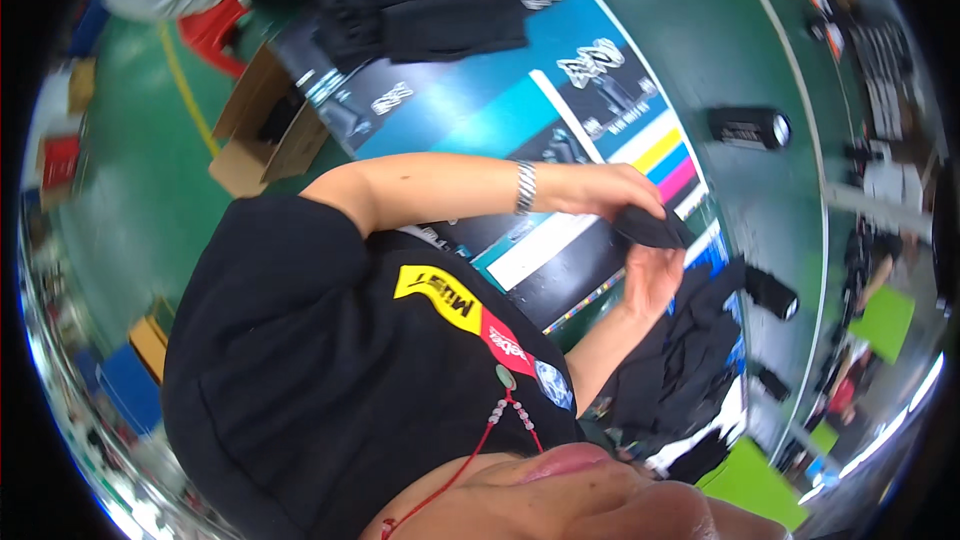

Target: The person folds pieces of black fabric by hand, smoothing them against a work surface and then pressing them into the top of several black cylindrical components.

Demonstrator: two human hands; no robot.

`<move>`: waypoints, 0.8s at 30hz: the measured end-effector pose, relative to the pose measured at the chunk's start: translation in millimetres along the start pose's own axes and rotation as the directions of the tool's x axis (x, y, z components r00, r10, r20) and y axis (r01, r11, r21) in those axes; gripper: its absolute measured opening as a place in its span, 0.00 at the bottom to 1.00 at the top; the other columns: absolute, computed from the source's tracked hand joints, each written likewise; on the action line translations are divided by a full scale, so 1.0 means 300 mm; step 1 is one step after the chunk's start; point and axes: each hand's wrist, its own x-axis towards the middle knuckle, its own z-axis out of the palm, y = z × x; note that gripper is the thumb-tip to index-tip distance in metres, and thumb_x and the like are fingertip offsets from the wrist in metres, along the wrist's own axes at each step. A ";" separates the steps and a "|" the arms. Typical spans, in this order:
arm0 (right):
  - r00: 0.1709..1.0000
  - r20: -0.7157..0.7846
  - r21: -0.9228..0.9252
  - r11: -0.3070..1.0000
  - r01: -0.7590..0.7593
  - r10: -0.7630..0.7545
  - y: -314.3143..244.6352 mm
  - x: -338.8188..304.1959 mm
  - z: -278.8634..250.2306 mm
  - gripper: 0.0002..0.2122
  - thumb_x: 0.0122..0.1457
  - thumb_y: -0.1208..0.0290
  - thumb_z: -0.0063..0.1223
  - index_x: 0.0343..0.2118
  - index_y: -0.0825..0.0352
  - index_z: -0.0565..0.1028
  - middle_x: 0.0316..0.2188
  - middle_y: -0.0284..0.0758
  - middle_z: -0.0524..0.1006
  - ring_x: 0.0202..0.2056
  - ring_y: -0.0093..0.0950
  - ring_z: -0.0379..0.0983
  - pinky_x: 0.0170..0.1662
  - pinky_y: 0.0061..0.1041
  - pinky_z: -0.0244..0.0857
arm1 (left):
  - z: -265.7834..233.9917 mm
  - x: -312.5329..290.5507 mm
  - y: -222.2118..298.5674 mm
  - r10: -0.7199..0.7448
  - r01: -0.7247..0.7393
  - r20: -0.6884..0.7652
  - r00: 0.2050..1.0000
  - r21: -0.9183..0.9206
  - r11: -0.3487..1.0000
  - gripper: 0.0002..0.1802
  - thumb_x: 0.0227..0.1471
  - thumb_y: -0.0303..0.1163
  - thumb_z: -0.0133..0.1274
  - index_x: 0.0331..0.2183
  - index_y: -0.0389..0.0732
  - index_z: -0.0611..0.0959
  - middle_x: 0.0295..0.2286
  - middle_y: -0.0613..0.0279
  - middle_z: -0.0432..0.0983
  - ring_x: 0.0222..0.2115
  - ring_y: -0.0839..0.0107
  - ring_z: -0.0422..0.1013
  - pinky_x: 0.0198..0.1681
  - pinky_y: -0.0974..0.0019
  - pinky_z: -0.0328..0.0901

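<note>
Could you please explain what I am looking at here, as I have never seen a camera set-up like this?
There is no robot: these are a person's two bare hands, seen by a wide fisheye camera on that person's head, so straight edges bend. The black short-sleeved T-shirt is the wearer's own. The left hand, with a silver wristband, and the right hand hold a small piece of black fabric between them. Beneath lies a glossy sheet printed in blue, black and bright stripes, with a pile of folded black fabric at its far end.
</note>
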 end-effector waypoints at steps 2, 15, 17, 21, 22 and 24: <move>0.985 0.036 0.093 0.980 -0.173 0.170 0.017 -0.031 0.062 0.13 0.58 0.72 0.51 0.44 0.71 0.71 0.44 0.42 0.74 0.48 0.34 0.70 0.49 0.39 0.67 | 0.006 -0.026 0.037 -0.118 0.131 0.076 0.990 -0.193 0.972 0.14 0.52 0.37 0.55 0.38 0.38 0.82 0.36 0.63 0.77 0.39 0.76 0.72 0.44 0.68 0.66; 0.926 0.226 -0.769 0.639 -0.020 0.301 -0.096 -0.148 0.332 0.25 0.56 0.49 0.47 0.13 0.68 0.66 0.15 0.30 0.64 0.20 0.23 0.60 0.24 0.22 0.52 | 0.069 -0.033 0.184 -0.469 0.084 0.651 0.597 0.530 0.844 0.19 0.55 0.36 0.53 0.30 0.25 0.81 0.37 0.51 0.77 0.41 0.66 0.71 0.48 0.67 0.62; 0.885 0.101 -0.822 0.539 -0.182 0.454 -0.124 -0.130 0.360 0.18 0.61 0.58 0.44 0.21 0.68 0.69 0.19 0.27 0.66 0.22 0.15 0.59 0.25 0.18 0.52 | 0.103 -0.047 0.189 -0.404 0.001 0.583 0.705 0.569 0.823 0.16 0.52 0.33 0.56 0.32 0.25 0.80 0.33 0.55 0.77 0.36 0.69 0.71 0.41 0.68 0.64; 0.893 0.127 -0.836 0.531 -0.138 0.432 -0.110 -0.123 0.392 0.15 0.64 0.65 0.40 0.24 0.71 0.69 0.22 0.28 0.70 0.26 0.14 0.63 0.31 0.14 0.56 | 0.075 -0.036 0.221 -0.329 0.092 0.630 0.704 0.377 0.921 0.12 0.53 0.32 0.56 0.32 0.31 0.81 0.27 0.65 0.77 0.28 0.84 0.70 0.33 0.78 0.64; 0.907 0.282 -0.735 0.678 -0.005 0.313 -0.102 -0.125 0.338 0.15 0.63 0.65 0.41 0.28 0.74 0.70 0.22 0.29 0.72 0.23 0.14 0.64 0.29 0.12 0.58 | 0.084 -0.030 0.225 -0.361 0.112 0.638 0.680 0.396 0.911 0.12 0.53 0.32 0.56 0.32 0.31 0.81 0.27 0.65 0.77 0.28 0.84 0.70 0.33 0.78 0.64; 0.928 0.237 -0.684 0.728 -0.051 0.288 -0.115 -0.154 0.365 0.14 0.63 0.66 0.42 0.32 0.76 0.72 0.22 0.30 0.73 0.19 0.13 0.65 0.24 0.11 0.58 | 0.076 -0.031 0.244 -0.589 0.048 0.463 0.662 0.758 0.650 0.13 0.53 0.35 0.56 0.29 0.32 0.81 0.26 0.67 0.76 0.26 0.86 0.68 0.29 0.78 0.62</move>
